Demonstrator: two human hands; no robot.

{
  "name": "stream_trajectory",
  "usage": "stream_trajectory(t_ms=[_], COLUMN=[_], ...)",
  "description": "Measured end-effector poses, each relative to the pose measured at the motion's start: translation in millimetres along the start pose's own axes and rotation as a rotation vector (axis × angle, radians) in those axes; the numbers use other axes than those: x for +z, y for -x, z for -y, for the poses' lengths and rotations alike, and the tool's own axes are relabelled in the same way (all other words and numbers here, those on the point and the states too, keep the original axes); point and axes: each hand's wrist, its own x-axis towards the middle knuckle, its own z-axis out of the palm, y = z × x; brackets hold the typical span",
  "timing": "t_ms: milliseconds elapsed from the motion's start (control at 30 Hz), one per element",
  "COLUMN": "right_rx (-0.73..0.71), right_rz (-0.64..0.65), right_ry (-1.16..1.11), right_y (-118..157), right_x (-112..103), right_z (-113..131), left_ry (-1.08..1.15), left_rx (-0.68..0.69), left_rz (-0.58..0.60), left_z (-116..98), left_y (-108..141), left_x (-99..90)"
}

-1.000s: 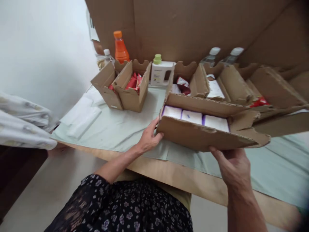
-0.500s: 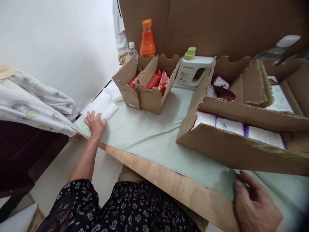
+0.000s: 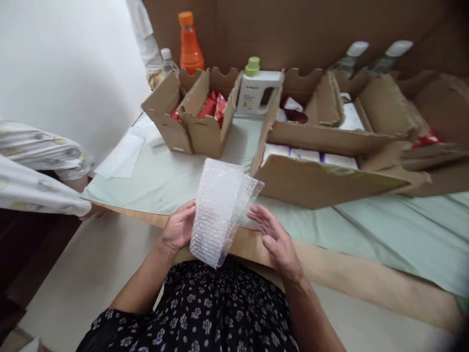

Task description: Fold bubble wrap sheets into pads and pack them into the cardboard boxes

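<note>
White wall (image 3: 73, 63), pale floor (image 3: 88, 274)

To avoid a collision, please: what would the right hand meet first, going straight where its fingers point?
Probably the bubble wrap in the left hand, though depth is unclear here.

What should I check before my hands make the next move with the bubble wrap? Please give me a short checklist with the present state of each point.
1. Left hand has hold of the bubble wrap: ok, at its left edge.
2. Right hand is free: ok, open beside the wrap, holding nothing.
3. Bubble wrap lies as one flat layer: not ok, its layers overlap and fan apart at the right.
4. Bubble wrap has no tear or popped bubbles: cannot tell, the detail is too fine.
5. White jug with the green cap stands upright: ok, behind the cardboard boxes' front edges.
</note>
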Motion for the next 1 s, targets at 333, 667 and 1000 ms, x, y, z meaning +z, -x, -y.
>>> stream_trajectory(t_ms=[333, 667, 1000], right_rx=[-0.258, -0.008, 0.053], right_rz=[-0.349, -0.071, -0.304], right_ry=[0.427, 0.095, 0.396], right_y=[17.7, 15.3, 20.2], right_x=[6.7, 13.9, -59.3], right_z=[45.0, 46.7, 41.1], left_ry=[-0.337, -0.181, -0.482], left_rx=[0.338, 0.096, -0.027], left_rz=[-0.053, 0.061, 0.028], left_z=[40.5, 52.6, 20.9], left_y=[16.9, 11.2, -0.9], left_x=[14.6, 44.4, 18.7])
